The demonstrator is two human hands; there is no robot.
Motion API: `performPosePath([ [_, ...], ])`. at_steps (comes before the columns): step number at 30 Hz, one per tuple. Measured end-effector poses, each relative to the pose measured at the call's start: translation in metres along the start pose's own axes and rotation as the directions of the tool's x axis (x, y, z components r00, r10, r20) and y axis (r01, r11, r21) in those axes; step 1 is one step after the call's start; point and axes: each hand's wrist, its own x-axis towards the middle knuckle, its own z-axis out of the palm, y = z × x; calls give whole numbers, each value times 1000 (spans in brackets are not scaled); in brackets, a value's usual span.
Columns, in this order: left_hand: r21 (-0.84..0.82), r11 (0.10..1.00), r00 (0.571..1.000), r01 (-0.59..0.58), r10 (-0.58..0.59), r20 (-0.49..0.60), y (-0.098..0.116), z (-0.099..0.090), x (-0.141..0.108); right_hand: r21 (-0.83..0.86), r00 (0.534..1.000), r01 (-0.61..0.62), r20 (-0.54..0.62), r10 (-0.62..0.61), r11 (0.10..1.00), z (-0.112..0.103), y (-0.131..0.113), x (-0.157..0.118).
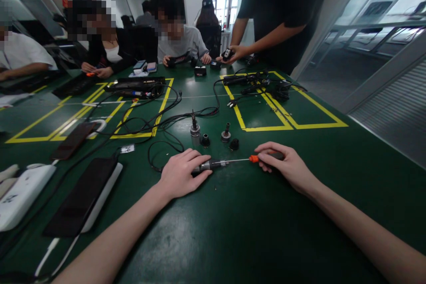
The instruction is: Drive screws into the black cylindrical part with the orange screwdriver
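Note:
My left hand [184,172] is closed around a dark cylindrical tool body [203,166] that lies low over the green table, with a cable trailing from its left end. In my right hand [282,162] is a screwdriver [254,158] with an orange and dark handle. Its thin shaft points left, and the tip meets the right end of the tool body; whether it sits in a screw is too small to tell. Just beyond stand a metal part with a spindle [195,130], a shorter metal part [226,134] and two black caps [205,140].
Phones [81,197] on white power banks and a white power strip [25,195] lie at the left. Black cables [159,117] cross the table's middle. Yellow tape rectangles [266,129] hold black tools [246,80]. Several people sit or stand across the table [213,239].

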Motion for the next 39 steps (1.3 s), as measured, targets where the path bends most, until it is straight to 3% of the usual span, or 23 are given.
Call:
performPosePath([
  [9, -8, 1000, 1000, -2, 2, -1, -1, -1, -1, -87, 1000, 4, 19, -3, 996, -2, 1, 0],
  [16, 0, 1000, 1000, -8, 8, -2, -1, -1, -1, -5, 1000, -9, 15, 9, 1000, -2, -1, 0],
  [26, 0, 1000, 1000, -5, 5, 1, -1, -1, -1, -37, 998, -11, 62, 13, 999, -6, 1, 0],
  [39, 10, 1000, 1000, -12, 12, 5, -1, -2, -2, -154, 997, 73, 43, -67, 985, -11, 7, 3],
])
